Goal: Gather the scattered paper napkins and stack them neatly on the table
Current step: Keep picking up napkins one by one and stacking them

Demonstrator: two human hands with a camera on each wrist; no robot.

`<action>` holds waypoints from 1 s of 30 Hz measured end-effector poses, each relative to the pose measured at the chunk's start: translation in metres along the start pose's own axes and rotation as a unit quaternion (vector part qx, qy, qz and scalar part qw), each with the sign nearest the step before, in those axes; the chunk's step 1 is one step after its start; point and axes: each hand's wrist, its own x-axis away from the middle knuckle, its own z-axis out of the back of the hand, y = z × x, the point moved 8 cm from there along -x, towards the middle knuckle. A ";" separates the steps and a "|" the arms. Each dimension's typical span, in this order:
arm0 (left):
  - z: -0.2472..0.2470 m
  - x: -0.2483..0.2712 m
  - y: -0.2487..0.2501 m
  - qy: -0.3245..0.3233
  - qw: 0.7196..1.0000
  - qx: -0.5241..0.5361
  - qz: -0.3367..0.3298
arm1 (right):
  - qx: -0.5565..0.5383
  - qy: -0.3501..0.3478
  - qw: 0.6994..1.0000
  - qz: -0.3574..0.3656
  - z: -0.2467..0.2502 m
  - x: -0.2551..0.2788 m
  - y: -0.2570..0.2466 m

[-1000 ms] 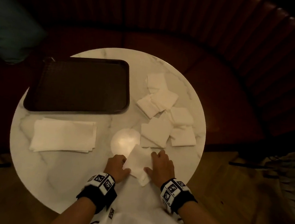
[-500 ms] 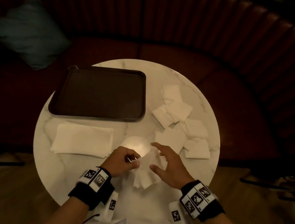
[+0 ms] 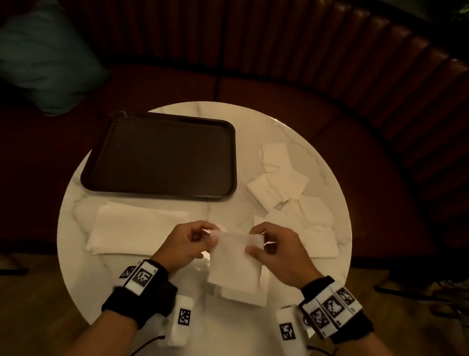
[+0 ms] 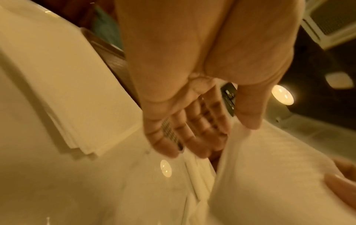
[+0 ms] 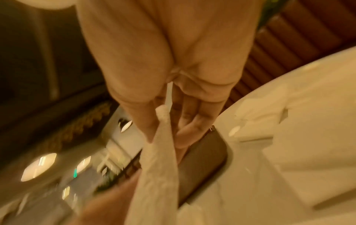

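Note:
A white paper napkin (image 3: 234,260) hangs above the near part of the round marble table (image 3: 260,131), half unfolded. My left hand (image 3: 188,242) pinches its top left corner and my right hand (image 3: 272,252) pinches its top right corner. The left wrist view shows the napkin (image 4: 269,175) below my left hand (image 4: 202,121). From the right wrist, the napkin (image 5: 159,167) runs edge-on past my right hand (image 5: 169,114). A flat stack of napkins (image 3: 135,231) lies at the left. Several folded napkins (image 3: 289,188) lie scattered at the right.
A dark brown tray (image 3: 161,154) sits at the back left of the table. A curved red upholstered bench (image 3: 291,97) wraps behind the table, with a teal cushion (image 3: 40,55) at its left. Wooden floor (image 3: 3,313) shows below the table's near edge.
Both hands have lifted the napkin off the table's near edge and drawn its top corners apart, so it now hangs wider between them. The camera has also tilted.

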 end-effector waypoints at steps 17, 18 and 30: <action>0.006 0.033 0.071 -0.006 0.991 0.120 -0.057 | -0.337 -0.001 0.938 -0.078 -0.012 -0.005 -0.038; 0.006 0.034 0.070 -0.025 0.992 0.109 -0.057 | -0.278 -0.015 0.959 -0.056 -0.008 -0.004 -0.041; 0.011 0.031 0.081 0.060 0.992 -0.020 -0.114 | -0.088 0.072 0.992 0.049 0.000 -0.013 -0.065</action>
